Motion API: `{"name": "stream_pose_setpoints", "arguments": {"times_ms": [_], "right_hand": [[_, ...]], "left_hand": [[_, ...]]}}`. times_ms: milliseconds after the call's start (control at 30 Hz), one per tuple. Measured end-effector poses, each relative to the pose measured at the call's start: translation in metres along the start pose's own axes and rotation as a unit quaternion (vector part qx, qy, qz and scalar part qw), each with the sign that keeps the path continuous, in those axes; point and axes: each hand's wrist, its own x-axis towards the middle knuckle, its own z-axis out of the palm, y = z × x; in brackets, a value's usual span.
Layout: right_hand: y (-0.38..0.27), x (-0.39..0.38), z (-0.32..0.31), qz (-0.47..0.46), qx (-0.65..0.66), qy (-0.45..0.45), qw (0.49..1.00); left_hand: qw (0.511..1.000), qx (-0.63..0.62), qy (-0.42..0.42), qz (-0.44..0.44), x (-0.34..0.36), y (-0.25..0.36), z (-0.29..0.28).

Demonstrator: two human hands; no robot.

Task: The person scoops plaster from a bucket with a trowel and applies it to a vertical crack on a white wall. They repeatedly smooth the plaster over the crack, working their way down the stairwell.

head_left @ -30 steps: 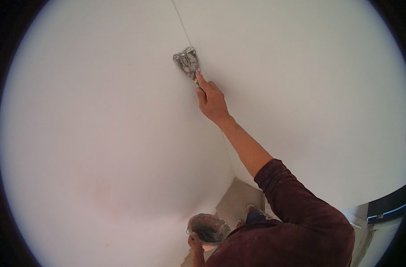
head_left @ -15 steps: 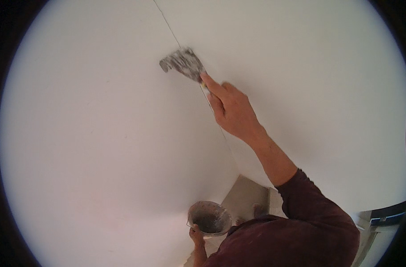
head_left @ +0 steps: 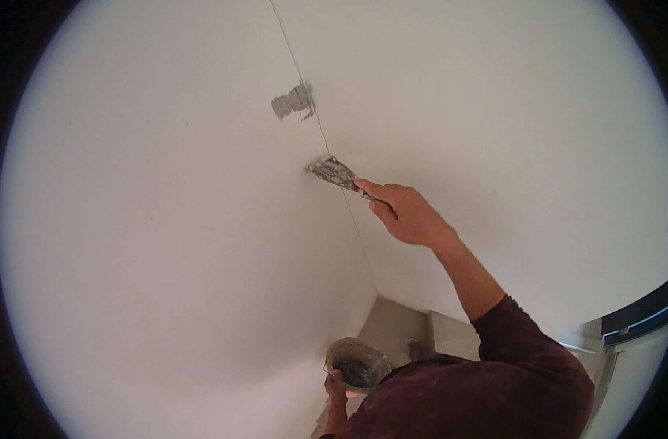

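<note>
My right hand point(head_left: 411, 214) is closed around a putty knife point(head_left: 333, 170), whose filler-coated blade lies against the white wall point(head_left: 166, 175) beside a thin vertical line in the corner point(head_left: 355, 228). Above the blade, a grey smear of filler point(head_left: 293, 102) marks the wall, mostly left of that line. Low in the view, my left hand point(head_left: 336, 386) grips a stained bucket point(head_left: 359, 360) at its handle side; grey material shows inside it.
At the foot of the corner is a grey floor point(head_left: 389, 318), partly hidden by my body. A dark-framed opening point(head_left: 638, 313) with a pale sill shows at the lower right, past my arm.
My right hand and the putty knife have moved down and right along the line. A grey smear now shows where the blade was. The bucket has shifted slightly right in view.
</note>
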Motion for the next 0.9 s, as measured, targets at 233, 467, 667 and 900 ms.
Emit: {"name": "stream_pose_setpoints", "arguments": {"times_ms": [233, 467, 667, 900], "right_hand": [[0.008, 0.009, 0.052, -0.098, 0.077, 0.228, 0.966], [0.022, -0.003, 0.078, 0.000, -0.015, 0.167, 0.986], [-0.020, -0.020, 0.008, -0.015, 0.003, 0.159, 0.987], [-0.010, 0.030, 0.014, -0.028, -0.088, 0.089, 0.992]], "left_hand": [[0.996, -0.024, -0.080, -0.023, -0.027, -0.022, -0.014], [0.995, 0.059, -0.079, 0.030, 0.001, -0.009, -0.022], [0.984, 0.136, -0.087, 0.076, -0.005, -0.008, -0.012], [0.993, -0.028, -0.090, 0.071, -0.007, -0.016, -0.001]]}}
